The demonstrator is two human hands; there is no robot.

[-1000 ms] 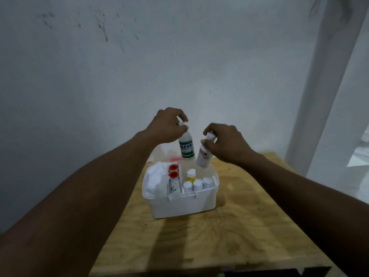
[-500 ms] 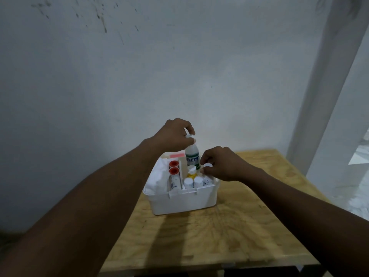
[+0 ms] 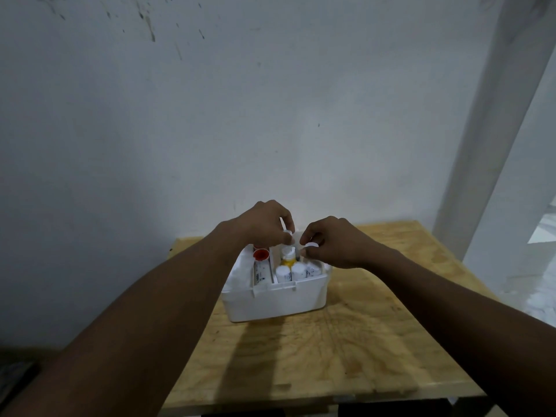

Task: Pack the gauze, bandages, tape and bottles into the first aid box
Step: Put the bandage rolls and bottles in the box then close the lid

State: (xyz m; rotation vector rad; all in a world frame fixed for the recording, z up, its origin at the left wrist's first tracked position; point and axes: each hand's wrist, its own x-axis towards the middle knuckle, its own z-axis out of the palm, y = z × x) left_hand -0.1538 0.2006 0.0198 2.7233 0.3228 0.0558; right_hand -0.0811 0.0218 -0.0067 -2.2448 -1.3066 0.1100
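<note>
A white first aid box [image 3: 276, 302] stands open on the wooden table [image 3: 331, 350]. White gauze [image 3: 240, 272] fills its left compartment. A red-capped bottle [image 3: 261, 266] stands in the middle slot. To the right are a yellow bottle [image 3: 288, 257] and several small white bottles [image 3: 293, 272]. My left hand [image 3: 264, 224] pinches the white cap of a bottle sunk deep in the box's back right part. My right hand [image 3: 334, 245] grips the white cap of a second bottle lowered beside it; both bottle bodies are hidden.
A white wall rises directly behind the table. A white post [image 3: 493, 115] stands at the right, with a bright floor beyond it. The table's front edge [image 3: 316, 401] is near the bottom of the view.
Both hands have come down from above the box, lowering the green-labelled bottle and the other bottle into the back right compartment until only their caps show.
</note>
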